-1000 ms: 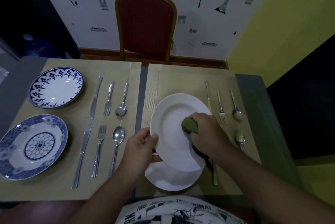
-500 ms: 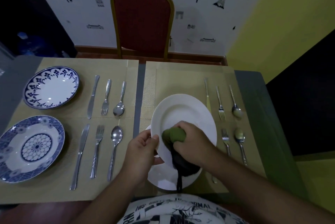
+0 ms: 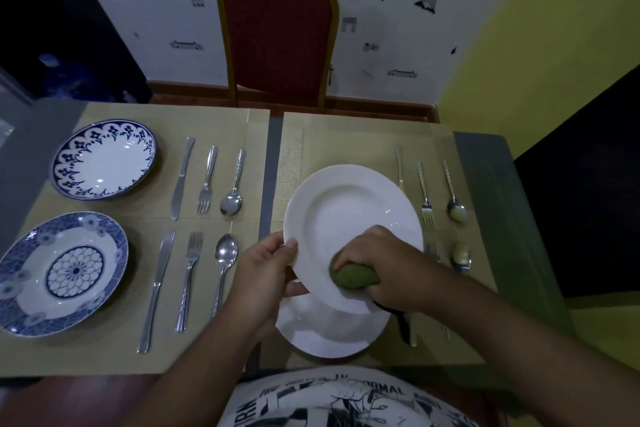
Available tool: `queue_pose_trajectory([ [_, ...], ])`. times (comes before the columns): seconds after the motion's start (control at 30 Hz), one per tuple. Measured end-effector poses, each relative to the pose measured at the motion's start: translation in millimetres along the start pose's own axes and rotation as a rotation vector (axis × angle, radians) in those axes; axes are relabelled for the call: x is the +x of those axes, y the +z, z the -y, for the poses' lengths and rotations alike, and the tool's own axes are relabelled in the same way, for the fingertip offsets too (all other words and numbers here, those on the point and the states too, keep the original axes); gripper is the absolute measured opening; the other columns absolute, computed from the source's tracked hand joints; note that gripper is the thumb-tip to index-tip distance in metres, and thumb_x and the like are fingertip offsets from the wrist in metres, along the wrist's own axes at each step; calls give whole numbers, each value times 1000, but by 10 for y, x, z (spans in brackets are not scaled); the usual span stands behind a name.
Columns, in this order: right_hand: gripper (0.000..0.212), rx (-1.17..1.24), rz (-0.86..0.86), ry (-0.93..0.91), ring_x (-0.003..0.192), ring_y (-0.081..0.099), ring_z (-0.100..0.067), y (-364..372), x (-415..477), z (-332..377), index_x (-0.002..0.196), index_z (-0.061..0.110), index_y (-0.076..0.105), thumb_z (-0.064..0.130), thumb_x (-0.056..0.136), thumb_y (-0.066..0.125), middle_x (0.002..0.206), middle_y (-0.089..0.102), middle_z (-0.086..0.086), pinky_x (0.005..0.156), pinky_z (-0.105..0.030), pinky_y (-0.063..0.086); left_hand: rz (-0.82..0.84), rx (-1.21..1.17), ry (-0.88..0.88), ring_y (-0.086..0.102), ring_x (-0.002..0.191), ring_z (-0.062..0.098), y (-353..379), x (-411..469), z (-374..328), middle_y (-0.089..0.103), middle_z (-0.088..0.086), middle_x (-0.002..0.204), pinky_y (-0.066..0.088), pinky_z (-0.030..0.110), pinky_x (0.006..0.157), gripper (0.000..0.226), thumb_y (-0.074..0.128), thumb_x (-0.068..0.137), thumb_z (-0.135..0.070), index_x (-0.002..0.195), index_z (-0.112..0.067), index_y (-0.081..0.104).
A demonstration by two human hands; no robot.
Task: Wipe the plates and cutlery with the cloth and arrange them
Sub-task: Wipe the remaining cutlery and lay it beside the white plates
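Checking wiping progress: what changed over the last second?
The right hand slid the green cloth from the middle of the white plate toward its near rim. The left hand still holds its left rim; other plates and cutlery stayed put.

1 head-worn wide-angle view, facing forward and down, close above the table (image 3: 485,184)

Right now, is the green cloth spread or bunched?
Bunched: the green cloth is a wad gripped in the right hand, pressed on the upper white plate.
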State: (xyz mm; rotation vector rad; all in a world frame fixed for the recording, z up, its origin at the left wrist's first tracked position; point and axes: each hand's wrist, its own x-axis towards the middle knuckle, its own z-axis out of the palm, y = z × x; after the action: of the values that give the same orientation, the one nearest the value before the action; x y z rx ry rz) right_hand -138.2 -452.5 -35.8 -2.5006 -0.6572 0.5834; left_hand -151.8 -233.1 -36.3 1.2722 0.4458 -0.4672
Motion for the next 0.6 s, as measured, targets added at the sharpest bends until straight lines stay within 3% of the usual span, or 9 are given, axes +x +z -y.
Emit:
queue_pose_trajectory([
  [0.17,40,-5,46,86,103,39,-10,-71,-147,118,104,38,64,15,71,68,104,56,21,91,-36,43,9,-11,-45,73,94,38,14,-38,67,76,16,104,61,43,68,24,50,103,-13,117,-13,70],
  [0.3,41,27,-115,25,108,44,-13,-55,87,252,108,38,60,25,69,62,109,58,18,94,-37,41,67,45,-23,71,94,42,57,-94,77,75,20,103,61,50,74,26,49,103,-12,117,-13,70],
  [0.37,42,45,-215,112,112,45,-18,-181,210,182,109,39,57,30,68,56,113,58,14,95,-37,38,57,59,11,72,94,41,63,-119,79,75,20,103,61,48,73,26,49,102,-10,117,-12,70],
  [0.47,41,-25,-390,257,100,52,-30,-361,239,1,106,24,59,30,67,48,104,60,1,83,-34,40,0,14,55,73,91,38,47,-120,35,75,19,102,61,41,67,23,50,101,-8,115,-7,69],
  [0.6,31,-53,-334,396,96,51,-31,-146,42,45,101,23,51,22,71,57,104,54,-1,80,-39,46,-40,-6,105,73,85,37,57,-98,-3,75,20,97,60,39,62,22,51,101,-7,112,-7,70],
])
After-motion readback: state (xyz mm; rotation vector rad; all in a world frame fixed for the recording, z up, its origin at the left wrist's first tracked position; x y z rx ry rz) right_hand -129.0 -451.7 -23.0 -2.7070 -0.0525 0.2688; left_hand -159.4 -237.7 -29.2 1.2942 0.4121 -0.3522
